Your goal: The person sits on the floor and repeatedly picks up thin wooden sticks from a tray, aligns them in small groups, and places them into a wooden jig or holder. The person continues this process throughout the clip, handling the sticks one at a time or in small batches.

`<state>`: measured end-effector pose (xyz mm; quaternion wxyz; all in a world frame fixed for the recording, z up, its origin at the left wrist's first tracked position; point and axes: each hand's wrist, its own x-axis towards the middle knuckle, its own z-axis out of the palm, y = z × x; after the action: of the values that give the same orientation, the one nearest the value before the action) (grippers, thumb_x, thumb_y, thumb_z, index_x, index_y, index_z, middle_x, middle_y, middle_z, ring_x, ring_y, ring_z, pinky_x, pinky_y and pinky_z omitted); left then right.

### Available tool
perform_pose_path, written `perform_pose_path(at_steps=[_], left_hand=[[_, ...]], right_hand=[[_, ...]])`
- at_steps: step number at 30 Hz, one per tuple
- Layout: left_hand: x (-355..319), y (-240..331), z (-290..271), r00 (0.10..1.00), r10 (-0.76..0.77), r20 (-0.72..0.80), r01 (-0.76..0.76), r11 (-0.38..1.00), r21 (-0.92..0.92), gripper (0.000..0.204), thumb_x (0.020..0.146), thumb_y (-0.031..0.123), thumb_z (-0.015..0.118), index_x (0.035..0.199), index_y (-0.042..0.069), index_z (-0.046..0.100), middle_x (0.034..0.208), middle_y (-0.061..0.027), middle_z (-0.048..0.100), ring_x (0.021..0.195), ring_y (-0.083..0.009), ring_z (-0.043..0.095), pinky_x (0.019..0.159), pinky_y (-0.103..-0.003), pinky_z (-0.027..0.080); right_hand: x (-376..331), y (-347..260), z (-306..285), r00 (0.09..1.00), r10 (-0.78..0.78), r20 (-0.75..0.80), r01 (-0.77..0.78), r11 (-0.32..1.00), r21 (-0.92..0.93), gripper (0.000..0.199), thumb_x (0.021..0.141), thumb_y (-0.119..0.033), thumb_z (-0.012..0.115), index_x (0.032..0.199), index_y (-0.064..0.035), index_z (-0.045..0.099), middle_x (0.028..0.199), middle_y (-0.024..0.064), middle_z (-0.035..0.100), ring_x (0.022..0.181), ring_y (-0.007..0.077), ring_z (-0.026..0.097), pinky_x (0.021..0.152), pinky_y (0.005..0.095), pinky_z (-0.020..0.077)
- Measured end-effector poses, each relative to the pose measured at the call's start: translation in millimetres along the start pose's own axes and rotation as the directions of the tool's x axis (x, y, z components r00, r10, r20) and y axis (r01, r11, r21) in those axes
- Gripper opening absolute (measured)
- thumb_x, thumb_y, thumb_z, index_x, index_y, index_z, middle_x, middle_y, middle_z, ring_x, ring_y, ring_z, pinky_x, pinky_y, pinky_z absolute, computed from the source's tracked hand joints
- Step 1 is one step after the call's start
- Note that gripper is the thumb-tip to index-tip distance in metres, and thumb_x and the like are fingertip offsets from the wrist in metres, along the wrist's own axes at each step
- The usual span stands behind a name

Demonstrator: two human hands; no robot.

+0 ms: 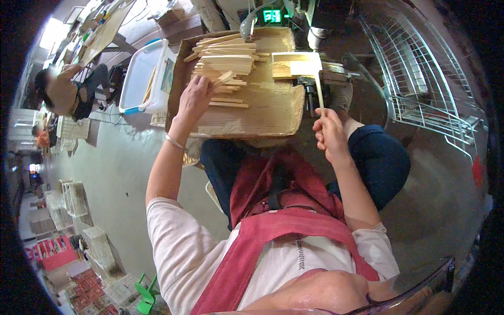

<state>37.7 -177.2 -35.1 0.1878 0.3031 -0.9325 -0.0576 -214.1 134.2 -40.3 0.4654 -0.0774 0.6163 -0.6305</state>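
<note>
Head-worn fisheye view, steeply down toward the hands [195, 98]

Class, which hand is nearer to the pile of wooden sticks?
Left. The left hand is at the stick pile, on its left side; the right hand is away, right of the tray.

No text can be read; the lit green display [272, 16] (small, near the view's top) shows only blurred marks.
</note>
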Motion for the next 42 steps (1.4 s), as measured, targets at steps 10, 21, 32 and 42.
perform_pose_path(at_steps=[10,21,32,42], left_hand=[[-40.0,36.6,-10.2,0.872,-0.489,-0.013,0.252,0.472,-0.845,0.021,0.091,0.022,0.074,0.096,0.006,0.061,0.087,-0.0027,0.063,0.08,-0.0116,0.057,0.069,-0.028,0.049],[-55.5,44.6,12.9,0.67,-0.607,0.428,0.137,-0.465,-0.875,0.021,0.099,0.025,0.064,0.103,0.005,0.06,0.085,-0.0056,0.064,0.068,-0.0192,0.067,0.057,-0.038,0.058],[-88.4,120.4,11.0,0.76,-0.464,0.455,0.2,-0.499,-0.843,0.018,0.101,0.023,0.062,0.104,0.008,0.054,0.078,-0.0043,0.058,0.059,-0.0152,0.059,0.051,-0.029,0.051],[-96.3,139.3,2.7,0.778,-0.431,0.456,0.26,-0.44,-0.86,0.017,0.101,0.022,0.063,0.102,0.007,0.055,0.079,-0.0041,0.059,0.06,-0.0139,0.06,0.053,-0.028,0.051]], right_hand=[[63.9,33.3,-38.0,0.998,0.034,-0.058,-0.036,0.999,-0.036,0.029,0.1,-0.016,0.051,0.128,-0.0087,0.057,0.083,0.0011,0.057,0.059,0.0072,0.046,0.044,0.0253,0.0379],[44.1,8.6,-10.9,0.978,-0.157,-0.136,0.113,0.951,-0.288,0.056,0.096,-0.001,0.048,0.15,-0.0144,0.045,0.075,-0.002,0.046,0.05,0.0057,0.04,0.034,0.0251,0.0336],[35.8,-23.5,24.5,0.982,-0.073,0.172,0.124,0.942,-0.31,0.038,0.098,-0.008,0.054,0.136,-0.0073,0.061,0.073,-0.001,0.054,0.044,0.0051,0.04,0.035,0.0245,0.0339],[41.0,-9.4,39.9,0.989,-0.135,-0.063,0.112,0.953,-0.282,0.056,0.094,0.005,0.045,0.148,-0.0083,0.045,0.077,0.0002,0.047,0.049,0.0053,0.039,0.035,0.0234,0.0329]])
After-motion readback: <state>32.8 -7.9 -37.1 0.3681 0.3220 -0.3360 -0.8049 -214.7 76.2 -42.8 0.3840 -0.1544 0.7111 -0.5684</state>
